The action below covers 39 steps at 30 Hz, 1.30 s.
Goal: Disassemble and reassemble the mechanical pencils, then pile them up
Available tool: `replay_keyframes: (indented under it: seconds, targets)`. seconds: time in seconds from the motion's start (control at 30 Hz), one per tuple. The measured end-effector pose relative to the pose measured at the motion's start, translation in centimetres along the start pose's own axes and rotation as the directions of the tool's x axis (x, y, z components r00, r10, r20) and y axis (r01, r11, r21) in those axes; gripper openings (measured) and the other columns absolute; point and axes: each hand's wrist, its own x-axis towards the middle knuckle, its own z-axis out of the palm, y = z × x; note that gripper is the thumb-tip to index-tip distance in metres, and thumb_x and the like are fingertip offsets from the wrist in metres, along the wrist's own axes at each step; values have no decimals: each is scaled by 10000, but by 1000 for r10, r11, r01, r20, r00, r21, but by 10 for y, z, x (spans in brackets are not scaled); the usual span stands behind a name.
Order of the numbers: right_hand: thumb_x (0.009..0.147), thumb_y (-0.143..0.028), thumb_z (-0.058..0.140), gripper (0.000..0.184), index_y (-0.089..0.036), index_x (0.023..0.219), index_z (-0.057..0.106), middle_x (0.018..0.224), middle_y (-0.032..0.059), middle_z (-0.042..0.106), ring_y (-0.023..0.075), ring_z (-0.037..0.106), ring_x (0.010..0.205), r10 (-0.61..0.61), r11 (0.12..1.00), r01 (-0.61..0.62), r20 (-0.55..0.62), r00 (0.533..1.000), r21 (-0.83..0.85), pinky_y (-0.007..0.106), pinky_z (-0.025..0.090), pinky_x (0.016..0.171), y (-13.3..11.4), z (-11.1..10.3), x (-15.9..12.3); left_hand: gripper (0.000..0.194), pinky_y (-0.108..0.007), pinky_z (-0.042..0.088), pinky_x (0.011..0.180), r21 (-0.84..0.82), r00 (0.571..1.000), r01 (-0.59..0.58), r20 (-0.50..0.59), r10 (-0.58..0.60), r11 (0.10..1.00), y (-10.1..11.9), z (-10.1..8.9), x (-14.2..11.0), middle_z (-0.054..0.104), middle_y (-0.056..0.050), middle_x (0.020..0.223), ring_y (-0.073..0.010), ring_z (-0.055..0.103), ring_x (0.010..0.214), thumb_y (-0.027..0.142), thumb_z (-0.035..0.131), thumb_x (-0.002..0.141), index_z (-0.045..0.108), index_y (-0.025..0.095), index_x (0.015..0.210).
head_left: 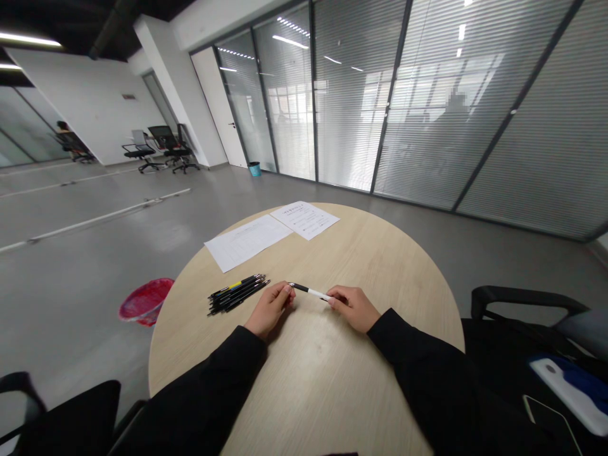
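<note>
Between my two hands a black-and-white pen (311,292) is held nearly level, a little above or on the round wooden table (380,253); I cannot tell which. My left hand (273,306) pinches its black end. The fingers of my right hand (354,308) are closed on the other end, past the white middle part. Left of my left hand lies a bundle of pens (237,295), mostly black, with one showing a yellow part.
Two printed paper sheets (249,242) lie at the table's far side. A red basket (146,301) stands on the floor at left. A black chair (527,301) at right bears a white object (567,392). Glass partitions run behind.
</note>
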Motion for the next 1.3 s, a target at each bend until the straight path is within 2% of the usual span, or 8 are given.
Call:
replay_keyframes:
  seconds: [0.23, 0.47, 0.57, 0.67, 0.77, 0.87, 1.03, 1.3]
  targets:
    - [905, -301, 563, 167, -185, 924, 682, 667, -11, 646, 122, 530, 572, 6, 1000, -6, 18, 1000, -9, 234, 387, 571, -12, 9, -3, 230, -255, 423, 613, -4, 998, -27, -63, 26, 1000, 8, 8, -2, 593, -6, 704, -137, 520, 646, 358, 621, 812, 668, 144, 885]
    - [914, -269, 545, 200, -192, 1095, 579, 677, -23, 666, 117, 548, 540, 9, 998, -10, 16, 1000, 60, 220, 390, 565, -18, 21, -7, 326, -252, 414, 619, -216, 996, 47, -58, -60, 975, 20, 18, -4, 620, -21, 717, -144, 557, 665, 380, 712, 754, 690, 128, 960]
    - [921, -238, 524, 240, -204, 1156, 489, 668, -44, 654, 123, 542, 533, -16, 1000, 15, 22, 1000, 18, 219, 372, 569, -24, 27, -9, 352, -248, 408, 626, -296, 996, 53, -58, -73, 954, 26, 23, -5, 652, -47, 794, -137, 559, 675, 408, 722, 766, 690, 125, 974]
    - [925, -211, 505, 280, -206, 1199, 447, 691, -41, 638, 147, 561, 582, -60, 993, 64, 39, 997, -99, 238, 384, 607, -32, 33, -11, 354, -240, 395, 617, -332, 998, 24, -52, -43, 943, 30, 27, -6, 667, -70, 885, -120, 537, 665, 415, 723, 779, 688, 122, 974]
    - [910, -179, 512, 335, -211, 1238, 454, 876, 18, 659, 176, 595, 720, -155, 961, 166, 64, 986, -219, 278, 428, 704, -40, 37, -13, 358, -232, 381, 600, -307, 999, 1, -49, -17, 952, 30, 30, -6, 647, -58, 847, -108, 502, 638, 425, 702, 805, 687, 119, 991]
    - [891, -142, 517, 393, -214, 1275, 471, 1085, 78, 623, 206, 580, 924, -281, 915, 302, 114, 953, -268, 321, 442, 838, -45, 40, -13, 379, -230, 382, 596, -245, 999, -18, -45, 7, 969, 31, 31, -8, 635, -49, 851, -104, 487, 632, 442, 667, 836, 683, 128, 1047]
    - [857, -124, 526, 257, -177, 1094, 610, 930, 73, 550, 200, 504, 828, -343, 813, 386, 176, 923, -437, 302, 418, 736, -43, 44, -13, 401, -235, 389, 596, -127, 997, -58, -59, 51, 990, 37, 33, -13, 634, -45, 838, -110, 467, 634, 446, 638, 855, 683, 132, 1100]
    - [944, -136, 462, 204, -169, 861, 646, 771, 40, 523, 175, 458, 733, -440, 695, 442, 150, 885, -568, 297, 331, 667, -43, 44, -10, 356, -255, 427, 641, -54, 993, -117, -34, 115, 992, 53, 36, -21, 637, -42, 804, -126, 488, 655, 423, 614, 874, 703, 136, 1065]
